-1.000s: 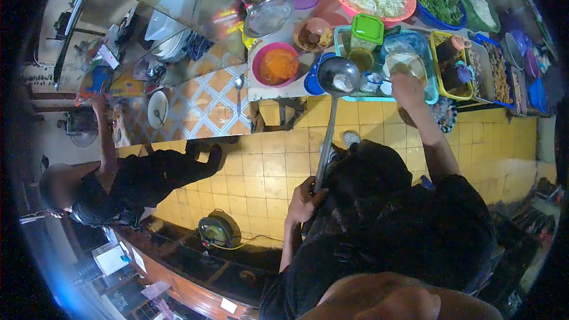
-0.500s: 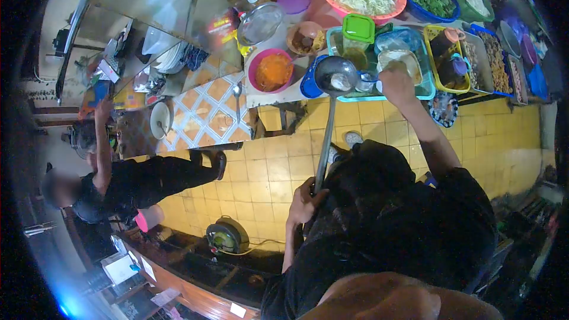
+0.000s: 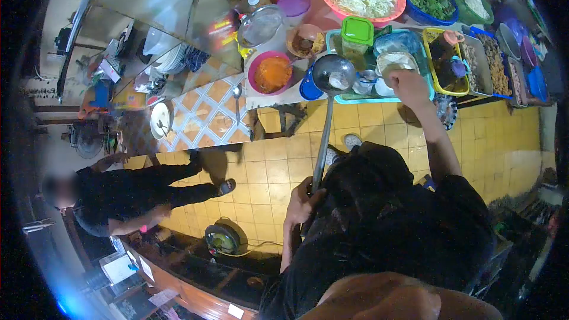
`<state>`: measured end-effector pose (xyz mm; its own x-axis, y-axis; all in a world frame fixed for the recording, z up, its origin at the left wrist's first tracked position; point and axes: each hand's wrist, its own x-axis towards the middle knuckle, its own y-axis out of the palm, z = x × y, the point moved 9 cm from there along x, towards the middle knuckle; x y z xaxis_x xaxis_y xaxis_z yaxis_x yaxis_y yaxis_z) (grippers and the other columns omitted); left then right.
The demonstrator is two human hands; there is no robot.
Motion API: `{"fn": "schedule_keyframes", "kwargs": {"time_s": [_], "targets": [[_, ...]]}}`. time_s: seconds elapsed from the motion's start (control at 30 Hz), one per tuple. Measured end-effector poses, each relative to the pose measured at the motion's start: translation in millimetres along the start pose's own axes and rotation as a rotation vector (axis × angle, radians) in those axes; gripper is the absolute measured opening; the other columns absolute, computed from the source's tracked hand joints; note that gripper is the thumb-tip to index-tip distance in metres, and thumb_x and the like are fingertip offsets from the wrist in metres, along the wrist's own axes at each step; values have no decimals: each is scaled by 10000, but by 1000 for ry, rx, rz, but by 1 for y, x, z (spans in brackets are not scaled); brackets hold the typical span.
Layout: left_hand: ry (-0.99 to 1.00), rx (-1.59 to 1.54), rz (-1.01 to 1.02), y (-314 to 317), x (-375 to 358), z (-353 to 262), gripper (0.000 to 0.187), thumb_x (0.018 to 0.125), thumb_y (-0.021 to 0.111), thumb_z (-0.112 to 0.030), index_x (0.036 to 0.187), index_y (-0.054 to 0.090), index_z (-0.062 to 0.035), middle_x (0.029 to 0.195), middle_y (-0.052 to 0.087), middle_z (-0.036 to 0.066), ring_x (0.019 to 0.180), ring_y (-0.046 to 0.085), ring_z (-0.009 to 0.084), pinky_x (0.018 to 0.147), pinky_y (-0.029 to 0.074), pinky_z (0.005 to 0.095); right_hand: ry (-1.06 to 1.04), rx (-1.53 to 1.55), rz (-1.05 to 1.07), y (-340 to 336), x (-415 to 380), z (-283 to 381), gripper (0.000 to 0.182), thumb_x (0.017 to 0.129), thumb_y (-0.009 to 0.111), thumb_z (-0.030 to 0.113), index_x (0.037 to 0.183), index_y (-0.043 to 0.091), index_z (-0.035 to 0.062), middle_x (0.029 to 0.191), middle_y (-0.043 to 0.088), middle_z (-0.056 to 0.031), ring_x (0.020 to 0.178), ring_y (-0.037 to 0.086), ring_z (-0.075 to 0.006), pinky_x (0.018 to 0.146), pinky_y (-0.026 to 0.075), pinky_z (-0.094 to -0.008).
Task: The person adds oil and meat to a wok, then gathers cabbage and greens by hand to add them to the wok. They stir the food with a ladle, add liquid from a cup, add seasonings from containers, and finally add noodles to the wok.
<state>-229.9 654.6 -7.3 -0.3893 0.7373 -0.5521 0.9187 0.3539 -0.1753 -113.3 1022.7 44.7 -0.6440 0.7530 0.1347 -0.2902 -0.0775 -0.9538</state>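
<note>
In the head view, the person's left hand (image 3: 305,204), low and close to the body, is wrapped around the lower part of a long-handled ladle (image 3: 326,133). The handle runs up and away from that hand to the round bowl, which carries something white and sits left of the right hand (image 3: 409,88), overlapping the near left corner of a turquoise tray (image 3: 367,100). The right hand, fingers curled, is over a pale tub (image 3: 392,58) in the tray and hides part of it; whether it pinches anything cannot be told.

Between the ladle's bowl and the right hand, small shiny items crowd the tray, too muddled to name. Beyond them stand a green-lidded container (image 3: 357,35) and a blue plastic bag (image 3: 394,41). Just right of the right hand, a yellow basket (image 3: 451,90) of bottles hems it in. Farther beyond the hand are a coral basin (image 3: 385,20) of pale shreds and a blue basin (image 3: 437,22) of leaves. Left of the ladle's bowl stand a blue container (image 3: 310,89) and a pink bowl (image 3: 253,77) of orange food. Well left of the left hand, another person (image 3: 139,181) stands by the counter; nearer is a cable reel (image 3: 222,239) on the floor side.
</note>
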Motion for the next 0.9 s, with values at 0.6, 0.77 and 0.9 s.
{"fn": "schedule_keyframes", "kwargs": {"time_s": [0.6,0.77,0.9], "targets": [[70,91,-41,-13,4,-8,382,778,645,-295,970,551,21,718,559,99,665,495,170,614,404,312,-190,-286,212,82,37,43,145,748,540,114,757,670,49,797,658,-162,704,660,-313,564,522,-428],[79,126,-62,-15,4,-7,384,780,642,-291,980,554,25,751,588,121,687,524,182,640,419,330,-167,-295,231,56,33,40,136,726,571,127,730,671,36,745,655,-172,676,659,-300,551,514,-440],[71,160,-63,-16,7,-8,402,778,651,-293,997,554,30,788,610,147,702,551,193,663,437,346,-136,-273,162,63,32,5,110,721,570,137,710,671,96,727,647,-150,687,648,-307,594,507,-445]]}}
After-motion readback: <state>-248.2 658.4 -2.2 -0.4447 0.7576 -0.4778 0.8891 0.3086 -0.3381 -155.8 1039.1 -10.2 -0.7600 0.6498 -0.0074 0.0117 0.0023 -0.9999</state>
